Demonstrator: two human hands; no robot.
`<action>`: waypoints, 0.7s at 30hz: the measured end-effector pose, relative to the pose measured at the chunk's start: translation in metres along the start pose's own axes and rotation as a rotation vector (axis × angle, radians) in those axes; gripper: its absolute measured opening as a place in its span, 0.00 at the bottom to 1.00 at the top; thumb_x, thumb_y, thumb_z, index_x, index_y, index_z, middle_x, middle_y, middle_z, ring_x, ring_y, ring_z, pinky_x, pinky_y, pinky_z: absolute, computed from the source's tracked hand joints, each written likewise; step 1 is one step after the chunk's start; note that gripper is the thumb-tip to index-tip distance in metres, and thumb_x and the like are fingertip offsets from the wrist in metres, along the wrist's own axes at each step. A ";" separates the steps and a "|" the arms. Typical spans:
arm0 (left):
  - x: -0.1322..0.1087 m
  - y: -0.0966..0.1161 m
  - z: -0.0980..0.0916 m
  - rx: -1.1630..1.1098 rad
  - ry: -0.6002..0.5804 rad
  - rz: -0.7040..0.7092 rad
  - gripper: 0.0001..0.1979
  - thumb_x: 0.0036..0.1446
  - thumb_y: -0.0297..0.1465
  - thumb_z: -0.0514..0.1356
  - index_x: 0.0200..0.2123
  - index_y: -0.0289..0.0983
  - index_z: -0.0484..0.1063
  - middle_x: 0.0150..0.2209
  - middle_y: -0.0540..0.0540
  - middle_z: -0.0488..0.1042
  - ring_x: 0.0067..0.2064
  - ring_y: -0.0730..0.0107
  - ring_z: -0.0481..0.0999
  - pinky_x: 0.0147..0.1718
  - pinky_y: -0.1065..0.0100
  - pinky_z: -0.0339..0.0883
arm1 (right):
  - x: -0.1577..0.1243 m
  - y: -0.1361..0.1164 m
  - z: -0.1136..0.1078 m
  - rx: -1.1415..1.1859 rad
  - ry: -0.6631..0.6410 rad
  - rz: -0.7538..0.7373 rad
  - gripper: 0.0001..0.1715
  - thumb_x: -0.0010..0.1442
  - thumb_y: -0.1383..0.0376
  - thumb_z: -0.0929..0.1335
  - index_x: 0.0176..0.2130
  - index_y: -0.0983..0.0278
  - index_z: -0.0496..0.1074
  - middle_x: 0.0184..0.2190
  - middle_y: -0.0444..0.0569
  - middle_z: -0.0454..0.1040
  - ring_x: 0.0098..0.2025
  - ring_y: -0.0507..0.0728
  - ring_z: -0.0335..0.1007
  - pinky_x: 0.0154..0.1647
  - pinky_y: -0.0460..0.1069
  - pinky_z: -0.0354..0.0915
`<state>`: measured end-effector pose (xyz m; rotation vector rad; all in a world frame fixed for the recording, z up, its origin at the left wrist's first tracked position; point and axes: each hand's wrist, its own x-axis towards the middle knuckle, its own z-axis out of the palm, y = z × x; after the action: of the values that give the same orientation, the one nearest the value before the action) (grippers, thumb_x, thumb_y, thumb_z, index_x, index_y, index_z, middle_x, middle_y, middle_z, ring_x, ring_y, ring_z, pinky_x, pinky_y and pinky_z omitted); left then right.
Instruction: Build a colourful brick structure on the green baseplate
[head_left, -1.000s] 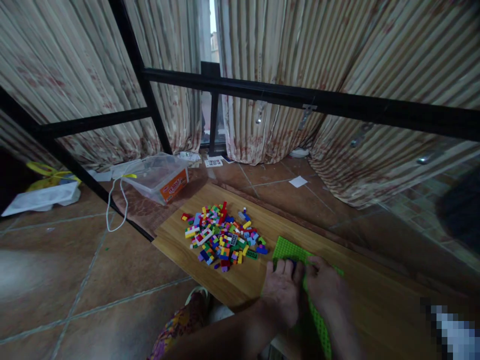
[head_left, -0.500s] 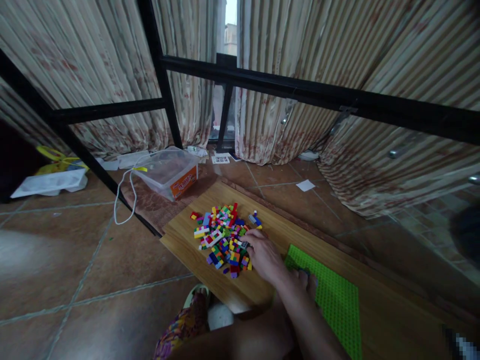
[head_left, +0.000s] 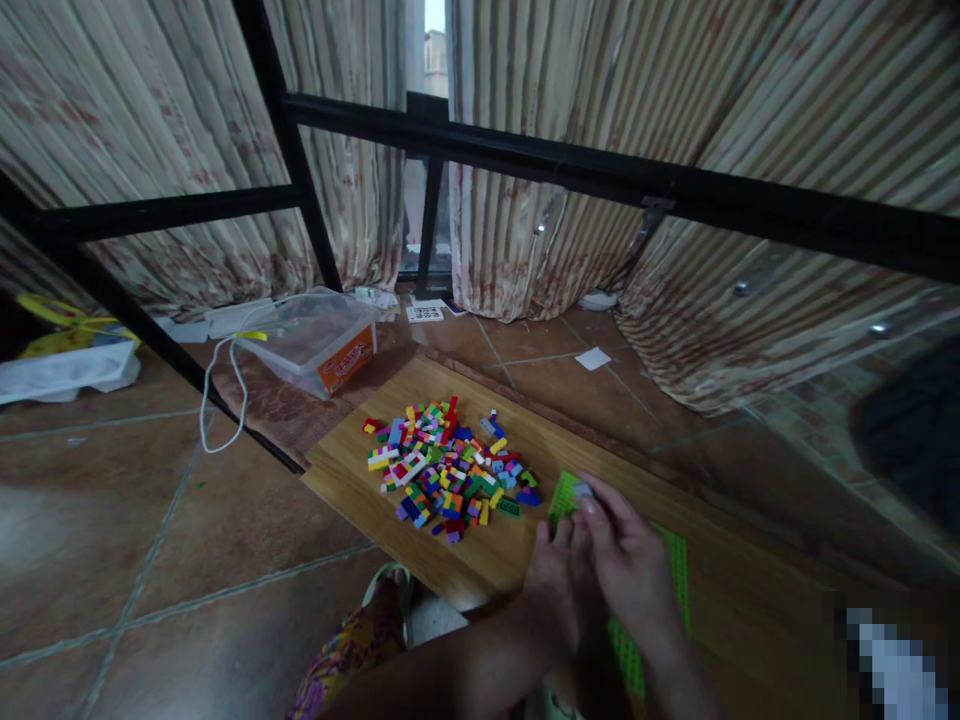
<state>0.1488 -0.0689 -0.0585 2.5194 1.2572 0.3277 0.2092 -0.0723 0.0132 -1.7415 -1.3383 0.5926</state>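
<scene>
My right hand [head_left: 630, 555] is closed in a pinch, with a small pale grey building brick [head_left: 583, 490] between thumb and fingertips. It is over the far left part of the green studded baseplate [head_left: 675, 570]. Right beside it, my left hand [head_left: 559, 560] has its fingers bent together at the plate's left edge; whatever they grip is hidden. A heap of mixed coloured building bricks [head_left: 450, 465] lies on the wooden board to the left of both hands. A dark green brick [head_left: 509, 507] is at the heap's near right edge.
The wooden board [head_left: 480, 570] carries heap and baseplate. Behind its left end stands a clear plastic box [head_left: 300, 350] with an orange label, a white cord [head_left: 241, 385] beside it. A black metal frame [head_left: 525, 150] and striped curtains [head_left: 540, 250] rise beyond. A slippered foot [head_left: 390, 590] is below.
My right hand has moved from the brick heap rightward to the baseplate, carrying a pale brick. My left hand now shows beside it. The view has shifted slightly right.
</scene>
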 end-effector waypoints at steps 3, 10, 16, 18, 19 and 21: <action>-0.013 -0.006 -0.008 -0.034 0.040 0.055 0.31 0.61 0.43 0.51 0.65 0.38 0.56 0.53 0.39 0.68 0.50 0.52 0.64 0.50 0.50 0.58 | -0.001 0.047 -0.037 0.021 0.159 0.232 0.28 0.56 0.52 0.66 0.52 0.65 0.69 0.33 0.52 0.79 0.30 0.59 0.75 0.33 0.53 0.70; -0.015 -0.010 -0.015 -0.039 0.109 0.082 0.31 0.60 0.40 0.53 0.63 0.30 0.56 0.53 0.36 0.67 0.51 0.52 0.64 0.48 0.53 0.58 | -0.005 0.093 -0.063 -0.096 0.048 0.283 0.15 0.52 0.59 0.66 0.36 0.64 0.76 0.31 0.50 0.79 0.31 0.58 0.74 0.34 0.52 0.67; -0.012 -0.008 -0.016 -0.001 0.101 0.065 0.30 0.59 0.39 0.54 0.62 0.30 0.59 0.52 0.36 0.69 0.50 0.52 0.66 0.47 0.54 0.59 | -0.003 0.088 -0.052 -0.139 -0.015 0.248 0.15 0.55 0.63 0.64 0.38 0.64 0.78 0.32 0.49 0.79 0.34 0.57 0.74 0.38 0.51 0.67; -0.012 -0.008 -0.017 0.014 0.101 0.066 0.30 0.59 0.38 0.54 0.61 0.30 0.60 0.52 0.36 0.69 0.50 0.51 0.66 0.48 0.54 0.59 | 0.000 0.091 -0.049 -0.134 -0.021 0.244 0.15 0.55 0.65 0.64 0.38 0.64 0.78 0.31 0.48 0.79 0.33 0.57 0.74 0.37 0.51 0.68; -0.011 -0.008 -0.017 0.019 0.104 0.066 0.29 0.59 0.38 0.54 0.61 0.30 0.60 0.52 0.36 0.69 0.50 0.51 0.66 0.48 0.54 0.59 | 0.001 0.092 -0.048 -0.136 -0.021 0.243 0.14 0.55 0.65 0.65 0.38 0.63 0.78 0.30 0.48 0.79 0.33 0.57 0.74 0.38 0.51 0.68; -0.011 -0.009 -0.017 0.029 0.107 0.066 0.29 0.59 0.38 0.55 0.61 0.30 0.61 0.52 0.36 0.70 0.50 0.51 0.67 0.47 0.54 0.60 | 0.004 0.094 -0.045 -0.146 -0.018 0.241 0.14 0.55 0.66 0.65 0.38 0.63 0.79 0.31 0.48 0.79 0.34 0.56 0.74 0.40 0.51 0.68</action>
<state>0.1307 -0.0699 -0.0471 2.6036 1.2274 0.4685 0.2969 -0.0904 -0.0408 -2.0394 -1.2182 0.6578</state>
